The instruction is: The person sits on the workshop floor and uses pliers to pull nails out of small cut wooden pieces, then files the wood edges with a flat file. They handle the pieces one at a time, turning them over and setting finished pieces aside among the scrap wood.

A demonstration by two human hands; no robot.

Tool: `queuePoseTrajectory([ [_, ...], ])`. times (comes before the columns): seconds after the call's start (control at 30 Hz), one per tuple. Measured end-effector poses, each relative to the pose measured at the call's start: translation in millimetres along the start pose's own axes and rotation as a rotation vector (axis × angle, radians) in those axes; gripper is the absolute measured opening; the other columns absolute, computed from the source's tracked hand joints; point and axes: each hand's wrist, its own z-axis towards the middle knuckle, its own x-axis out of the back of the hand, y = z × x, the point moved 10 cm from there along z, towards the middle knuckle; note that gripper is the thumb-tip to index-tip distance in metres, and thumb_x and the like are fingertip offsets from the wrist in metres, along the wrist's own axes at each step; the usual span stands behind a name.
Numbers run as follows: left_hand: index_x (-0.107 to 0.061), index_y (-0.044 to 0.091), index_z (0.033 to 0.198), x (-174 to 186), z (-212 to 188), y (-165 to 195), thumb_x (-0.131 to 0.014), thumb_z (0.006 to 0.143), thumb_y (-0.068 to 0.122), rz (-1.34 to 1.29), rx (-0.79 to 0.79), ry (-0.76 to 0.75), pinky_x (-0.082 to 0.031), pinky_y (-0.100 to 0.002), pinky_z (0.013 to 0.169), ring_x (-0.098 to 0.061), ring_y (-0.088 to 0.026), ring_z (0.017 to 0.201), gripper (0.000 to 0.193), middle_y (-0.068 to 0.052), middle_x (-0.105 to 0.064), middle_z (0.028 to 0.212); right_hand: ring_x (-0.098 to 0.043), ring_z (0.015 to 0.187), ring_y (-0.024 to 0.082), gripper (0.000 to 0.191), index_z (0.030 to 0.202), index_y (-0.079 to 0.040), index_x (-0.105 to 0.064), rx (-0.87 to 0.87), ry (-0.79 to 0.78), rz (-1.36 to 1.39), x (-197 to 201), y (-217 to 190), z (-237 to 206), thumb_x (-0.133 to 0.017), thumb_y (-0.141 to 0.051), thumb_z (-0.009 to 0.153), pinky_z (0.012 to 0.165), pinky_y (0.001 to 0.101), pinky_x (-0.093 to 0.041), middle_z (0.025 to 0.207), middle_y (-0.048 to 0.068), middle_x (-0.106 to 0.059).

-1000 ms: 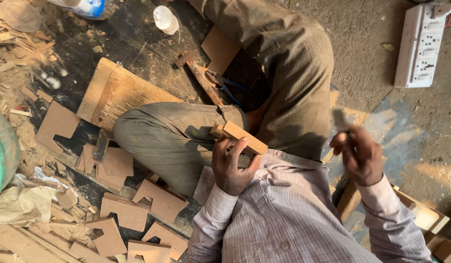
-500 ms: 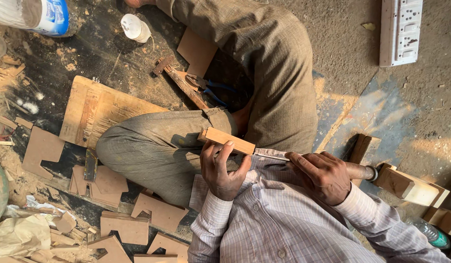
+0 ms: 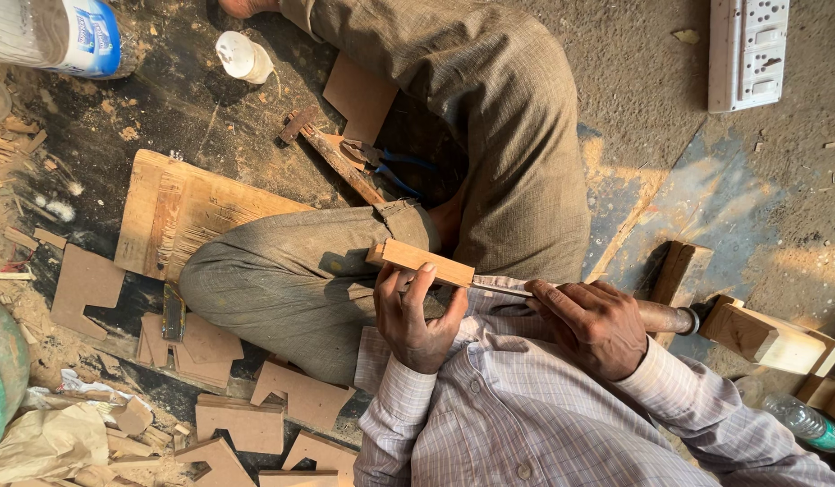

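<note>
Work looks barely begun: left hand (image 3: 416,316) grips the small rectangular light wooden block (image 3: 420,262) over the lap, while right hand (image 3: 598,325) clasps a wooden-handled steel chisel (image 3: 500,285), blade touching the block's still uncut end.

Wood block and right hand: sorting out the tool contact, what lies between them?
In the head view, the chisel's metal blade spans from wood block to right hand.
</note>
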Motion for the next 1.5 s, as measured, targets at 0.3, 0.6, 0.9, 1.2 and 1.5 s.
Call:
queuePoseTrajectory([
  [0.3, -0.055, 0.015, 0.136, -6, -14, -3, -0.094, 0.075, 0.010, -0.021, -0.002, 0.002, -0.068, -0.042, 0.084, -0.069, -0.031, 0.105, 0.073, -0.016, -0.053, 0.118, -0.071, 0.073, 0.026, 0.053, 0.127, -0.005, -0.066, 0.037, 0.031, -0.046, 0, -9, -6, -0.072, -0.023, 0.077, 0.064, 0.0411, -0.056, 0.084, 0.009, -0.072],
  [0.6, -0.054, 0.018, 0.137, -8, -26, -8, -0.092, 0.076, 0.012, 0.036, -0.005, 0.044, -0.064, -0.042, 0.079, -0.067, -0.032, 0.104, 0.073, -0.017, -0.055, 0.116, -0.068, 0.066, 0.026, 0.044, 0.125, -0.007, -0.067, -0.061, -0.029, -0.062, -6, -9, -5, -0.074, -0.017, 0.082, 0.061, 0.0407, -0.055, 0.078, 0.007, -0.070],
  [0.9, -0.051, 0.017, 0.134, -8, -27, -2, -0.091, 0.073, 0.011, 0.006, -0.066, 0.034, -0.061, -0.049, 0.090, -0.067, -0.037, 0.109, 0.073, -0.017, -0.055, 0.120, -0.071, 0.070, 0.027, 0.045, 0.126, -0.003, -0.065, -0.005, 0.009, -0.040, -21, -12, 20, -0.070, -0.015, 0.083, 0.063, 0.0413, -0.057, 0.085, 0.011, -0.071],
  [1.2, -0.043, 0.012, 0.137, 22, -18, -6, -0.090, 0.079, 0.008, -0.163, 0.048, 0.033, -0.055, -0.051, 0.104, -0.057, -0.040, 0.126, 0.075, -0.019, -0.050, 0.133, -0.071, 0.068, 0.030, 0.025, 0.117, -0.003, -0.067, -0.220, 0.054, 0.093, -11, 34, 9, -0.069, -0.016, 0.096, 0.057, 0.0395, -0.055, 0.085, 0.013, -0.072],
  [1.5, -0.037, 0.005, 0.161, 84, -18, -57, -0.072, 0.101, 0.022, -1.129, 0.459, 0.301, -0.045, -0.058, 0.122, -0.057, -0.036, 0.138, 0.072, -0.029, -0.053, 0.150, -0.063, 0.067, 0.009, 0.023, 0.115, 0.001, -0.068, -0.435, 0.122, 0.439, -25, 80, -10, -0.062, -0.020, 0.108, 0.061, 0.0256, -0.050, 0.076, 0.006, -0.068],
])
